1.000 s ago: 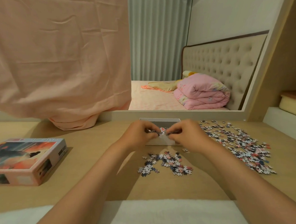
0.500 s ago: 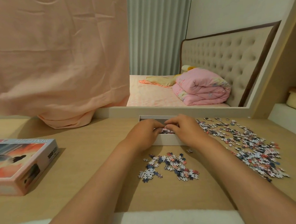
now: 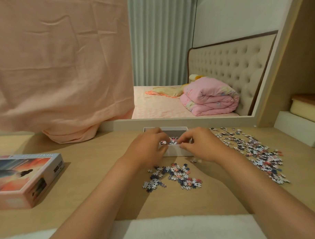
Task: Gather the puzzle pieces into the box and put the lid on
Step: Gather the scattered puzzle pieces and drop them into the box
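My left hand [image 3: 148,149] and right hand [image 3: 201,147] meet over the near edge of the small white box [image 3: 174,151] on the wooden desk [image 3: 94,175], fingers curled around a few puzzle pieces [image 3: 169,140] just above the ones already lying inside. A small heap of loose pieces [image 3: 173,177] lies on the desk just in front of the box between my forearms, and a wider spread of pieces [image 3: 252,150] lies to my right. The printed lid [image 3: 25,179] sits well apart at my left, and a peach cloth [image 3: 58,69] hangs down behind the desk.
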A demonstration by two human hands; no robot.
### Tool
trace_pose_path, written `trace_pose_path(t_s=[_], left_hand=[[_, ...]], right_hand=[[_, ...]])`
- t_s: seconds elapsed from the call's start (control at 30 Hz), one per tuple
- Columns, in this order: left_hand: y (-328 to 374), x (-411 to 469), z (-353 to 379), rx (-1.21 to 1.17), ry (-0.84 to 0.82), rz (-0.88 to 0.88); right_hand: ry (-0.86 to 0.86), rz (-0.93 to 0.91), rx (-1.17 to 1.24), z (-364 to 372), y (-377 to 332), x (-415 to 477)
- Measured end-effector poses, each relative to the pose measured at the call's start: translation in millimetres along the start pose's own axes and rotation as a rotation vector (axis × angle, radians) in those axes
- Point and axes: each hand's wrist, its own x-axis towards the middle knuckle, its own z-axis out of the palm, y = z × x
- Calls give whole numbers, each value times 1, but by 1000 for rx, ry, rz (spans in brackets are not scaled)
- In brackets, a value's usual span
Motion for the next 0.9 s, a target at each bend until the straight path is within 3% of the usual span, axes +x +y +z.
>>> trace_pose_path(t_s=[0.13,0.27,0.33,0.47,0.6,0.67,0.8,0.9], left_hand=[[11,-20,-12,66,-219,-20],[14,-46,-7,34,-597,-197],[17,-58,0,23,-685,-216],[25,-64,16,-4,-618,-143],[28,-57,26,-208,-476,-96],[33,-53,29,-233,-464,-79],[37,-48,38,-188,-388,1],[33,-47,35,-228,-324,-34]], right_hand=[[-150,40,-87,-1,5,-24],[-282,16,-216,8,4,-43],[-362,12,-194,15,0,-53],[-369,-64,14,20,-1,-59],[-227,28,378,15,2,-55],[-203,39,327,6,6,-55],[-450,80,-61,-10,10,-58],[-430,117,36,-1,15,-55]])
